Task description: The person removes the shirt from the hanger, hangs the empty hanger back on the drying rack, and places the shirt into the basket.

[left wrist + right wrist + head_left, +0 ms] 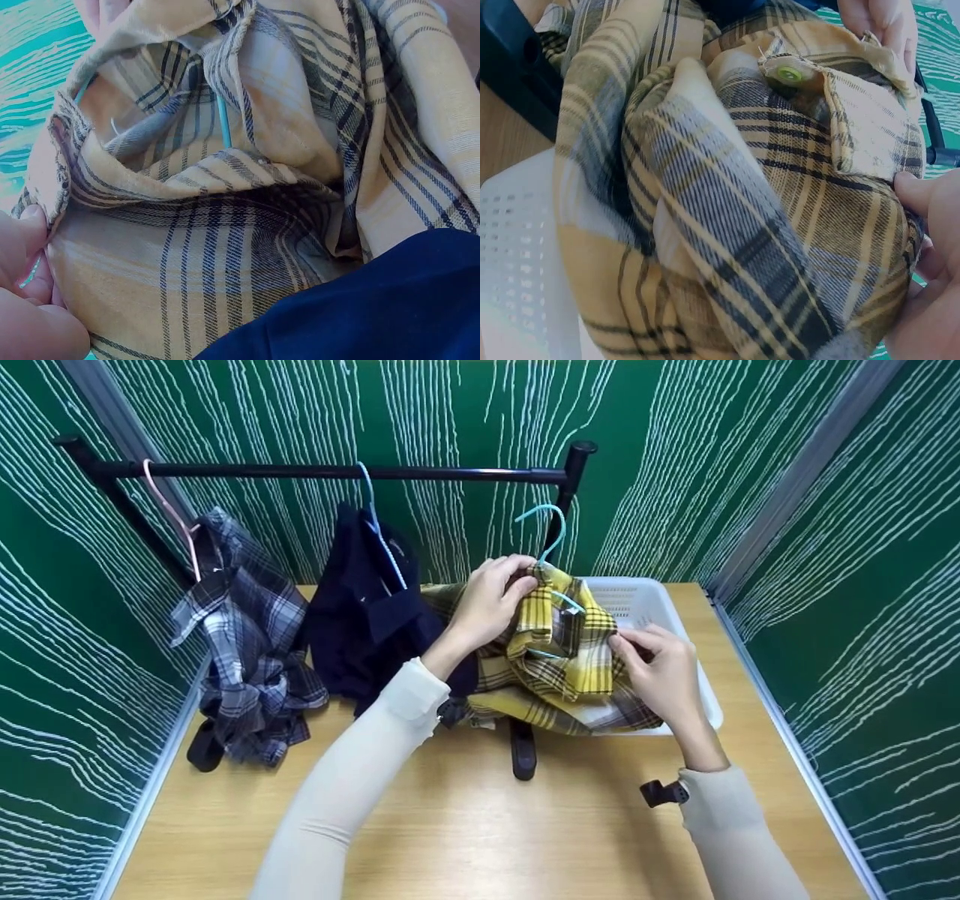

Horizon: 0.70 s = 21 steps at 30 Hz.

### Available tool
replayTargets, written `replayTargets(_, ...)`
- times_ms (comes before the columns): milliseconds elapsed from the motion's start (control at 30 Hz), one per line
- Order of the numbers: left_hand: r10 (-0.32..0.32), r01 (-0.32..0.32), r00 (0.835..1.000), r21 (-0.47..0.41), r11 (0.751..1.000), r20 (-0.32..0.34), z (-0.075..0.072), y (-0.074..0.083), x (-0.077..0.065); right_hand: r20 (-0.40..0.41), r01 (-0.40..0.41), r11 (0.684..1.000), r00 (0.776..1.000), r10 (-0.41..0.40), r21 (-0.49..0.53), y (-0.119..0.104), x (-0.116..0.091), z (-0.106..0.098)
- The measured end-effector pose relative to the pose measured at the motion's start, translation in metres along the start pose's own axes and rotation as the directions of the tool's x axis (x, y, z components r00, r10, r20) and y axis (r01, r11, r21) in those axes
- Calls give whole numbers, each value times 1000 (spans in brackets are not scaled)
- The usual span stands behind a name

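Note:
A yellow plaid shirt [592, 660] is bunched over a light blue hanger [559, 529], whose hook stands up free of the rail. My left hand [491, 596] pinches the shirt near the collar, just below the hook. At the shirt's right side, my right hand [664, 667] pinches the cloth between thumb and fingers. Inside the neck opening, part of the blue hanger [223, 120] shows in the left wrist view. In the right wrist view a green button [788, 74] sits near the collar flap. The lower shirt droops over the basket's edge.
A black rail [300, 472] carries a grey plaid shirt [247, 637] on a pink hanger [169, 506] and a navy garment [360, 622] on a blue hanger [369, 495]. A white basket [705, 697] stands behind my right hand. Green walls enclose the wooden table [465, 825].

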<state>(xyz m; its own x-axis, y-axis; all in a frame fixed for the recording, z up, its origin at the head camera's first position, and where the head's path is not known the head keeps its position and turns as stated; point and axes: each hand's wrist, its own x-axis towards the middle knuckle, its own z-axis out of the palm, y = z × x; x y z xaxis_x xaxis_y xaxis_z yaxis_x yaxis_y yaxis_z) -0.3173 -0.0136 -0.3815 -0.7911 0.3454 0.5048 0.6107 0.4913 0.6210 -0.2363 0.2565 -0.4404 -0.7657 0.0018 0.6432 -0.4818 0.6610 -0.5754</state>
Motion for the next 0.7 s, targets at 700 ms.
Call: replayTargets(700,-25,24,1000,-21,999,-10,-3,-5,0,-4,-68,998,998,68,14,25,-17,-24)
